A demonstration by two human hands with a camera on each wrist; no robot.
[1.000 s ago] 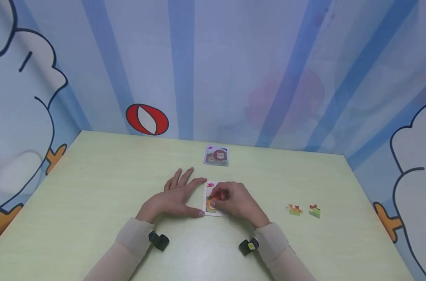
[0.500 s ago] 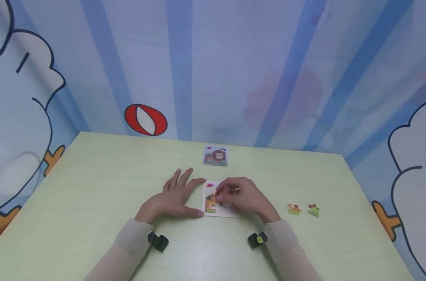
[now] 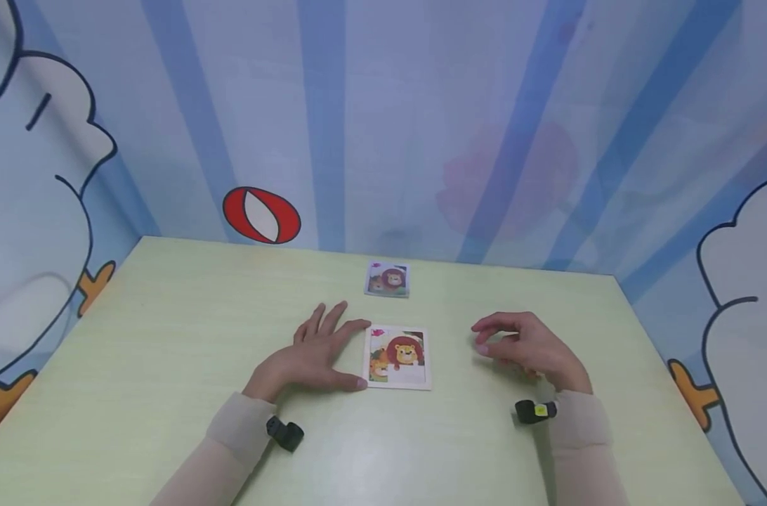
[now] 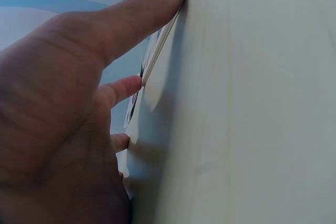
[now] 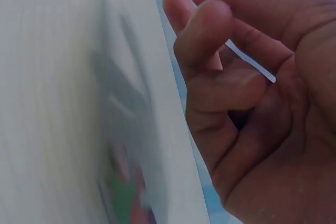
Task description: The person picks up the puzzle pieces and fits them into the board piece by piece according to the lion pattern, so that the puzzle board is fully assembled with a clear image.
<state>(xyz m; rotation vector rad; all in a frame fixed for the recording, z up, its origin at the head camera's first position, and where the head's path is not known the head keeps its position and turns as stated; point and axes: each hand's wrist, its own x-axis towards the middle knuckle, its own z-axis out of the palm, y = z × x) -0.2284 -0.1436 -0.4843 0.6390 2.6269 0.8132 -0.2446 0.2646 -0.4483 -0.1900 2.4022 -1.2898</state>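
Note:
A small white-framed jigsaw puzzle (image 3: 429, 358) lies on the table, showing a red-maned lion and part of a smaller animal; its lower right area is plain white. My left hand (image 3: 317, 358) rests spread at its left edge, thumb at the near corner and index finger at the far corner. To the right of the puzzle my right hand (image 3: 529, 348) hovers over the table, fingers loosely curled around nothing. Below that hand, a green and orange puzzle piece (image 5: 123, 190) shows blurred in the right wrist view. The hand mostly covers this spot in the head view.
Behind the puzzle lies a small picture card (image 3: 386, 279) with the same lion scene. The pale wooden table (image 3: 219, 295) ends at a blue striped cloth backdrop (image 3: 396, 126) with printed cartoon shapes.
My right hand has left the puzzle and moved right, over the loose pieces. The lion piece it was fingering now sits in the frame. My left hand has stayed still.

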